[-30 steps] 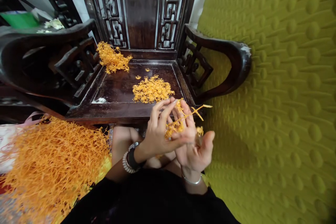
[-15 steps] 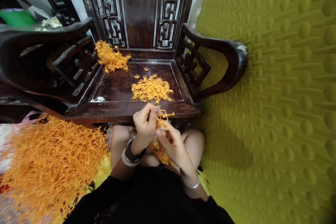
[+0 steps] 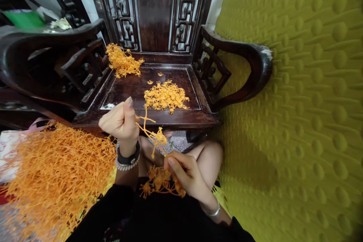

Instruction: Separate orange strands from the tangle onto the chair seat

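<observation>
My left hand (image 3: 121, 121) is closed in a fist, thumb uppermost, over the front edge of the chair seat. From its inner side runs a thin orange branched plastic stem (image 3: 147, 130), with a small flower-like piece midway along it. The stem's lower end reaches my right hand (image 3: 185, 172), whose thumb and fingers pinch together there over my lap. Below and left of that hand hangs a bunch of orange flower-like pieces (image 3: 159, 181), partly hidden by the fingers. A heap of small orange flower-like pieces (image 3: 166, 96) lies on the seat just beyond my hands.
The dark carved wooden chair (image 3: 153, 119) has curved arms on both sides. A tangled orange clump (image 3: 124, 60) sits at its back left. At my left rises a large pile of orange branched stems (image 3: 62, 174). A yellow-green padded wall (image 3: 297, 121) stands on the right.
My hands, close together before, have moved apart. The left went left and slightly up; the right went slightly down. The orange stem now stretches between them, and the hanging bunch shows more.
</observation>
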A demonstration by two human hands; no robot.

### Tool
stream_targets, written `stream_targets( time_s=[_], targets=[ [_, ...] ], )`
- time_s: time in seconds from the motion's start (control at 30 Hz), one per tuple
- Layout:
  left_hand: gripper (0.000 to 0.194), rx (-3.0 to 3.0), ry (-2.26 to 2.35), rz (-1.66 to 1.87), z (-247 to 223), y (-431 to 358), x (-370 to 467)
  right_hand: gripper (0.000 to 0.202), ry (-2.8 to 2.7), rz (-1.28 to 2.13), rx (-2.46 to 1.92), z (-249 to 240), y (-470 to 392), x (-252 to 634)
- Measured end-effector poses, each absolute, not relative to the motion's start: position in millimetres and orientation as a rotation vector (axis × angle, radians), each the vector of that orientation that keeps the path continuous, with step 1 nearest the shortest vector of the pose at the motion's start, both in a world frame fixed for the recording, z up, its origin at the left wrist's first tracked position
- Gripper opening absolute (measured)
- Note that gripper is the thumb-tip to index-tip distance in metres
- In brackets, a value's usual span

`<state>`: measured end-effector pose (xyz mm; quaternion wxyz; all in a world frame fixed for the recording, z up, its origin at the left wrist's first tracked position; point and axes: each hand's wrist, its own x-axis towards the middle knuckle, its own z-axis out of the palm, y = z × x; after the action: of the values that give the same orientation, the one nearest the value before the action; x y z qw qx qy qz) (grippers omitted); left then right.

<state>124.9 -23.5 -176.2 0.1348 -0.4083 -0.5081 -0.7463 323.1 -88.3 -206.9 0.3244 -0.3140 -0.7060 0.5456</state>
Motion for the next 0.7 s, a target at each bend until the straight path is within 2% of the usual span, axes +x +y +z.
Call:
stream_targets(
  time_s=[0.13,0.2,0.37,0.47,0.53,0.7],
  targets=[
    [0.071,-0.841,-1.307,-2.354,-151,9,77,0.045,-1.670,1.516,-0.919,-214,-85,346],
    [0.071,-1.037,-1.498,-2.261,-140,30,59,0.044,-1.535,1.522,-0.925,-221,-79,357],
    [0.073,-1.927,-1.883,-1.579,-143,89,80,0.029,-1.204,1.677,-0.690,-223,-60,357],
    [0.072,-2.178,-2.133,-1.132,-164,115,107,0.021,-0.967,1.783,-0.578,-214,-53,350],
    [0.069,-2.233,-2.255,-0.975,-177,122,118,0.020,-0.858,1.854,-0.527,-210,-51,347],
    [0.066,-2.294,-2.004,-1.228,-185,104,133,0.026,-0.814,1.958,-0.455,-209,-46,349]
  ],
)
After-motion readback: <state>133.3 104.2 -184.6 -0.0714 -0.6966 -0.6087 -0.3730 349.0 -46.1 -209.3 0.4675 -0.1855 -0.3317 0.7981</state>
